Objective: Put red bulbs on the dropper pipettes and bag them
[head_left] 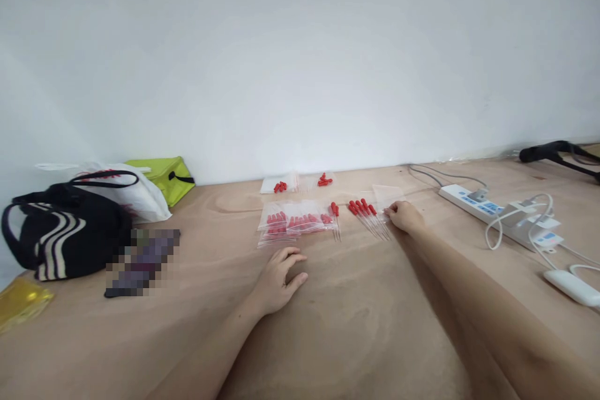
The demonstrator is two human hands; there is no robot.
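Note:
My left hand rests over the table with its fingers apart and holds nothing. Just beyond it lie overlapping clear zip bags with red-bulbed droppers inside. Farther right, my right hand pinches the edge of a clear plastic bag, which looks flat. Left of that hand, several loose droppers with red bulbs and thin clear stems lie fanned out. A smaller group of droppers lies between them and the filled bags. At the back are two heaps of loose red rubber bulbs on clear bags.
A white power strip with plugs and cables lies on the right, with a white adapter nearer me. A black bag, a white plastic bag and a green bag stand on the left. A wall borders the wooden table.

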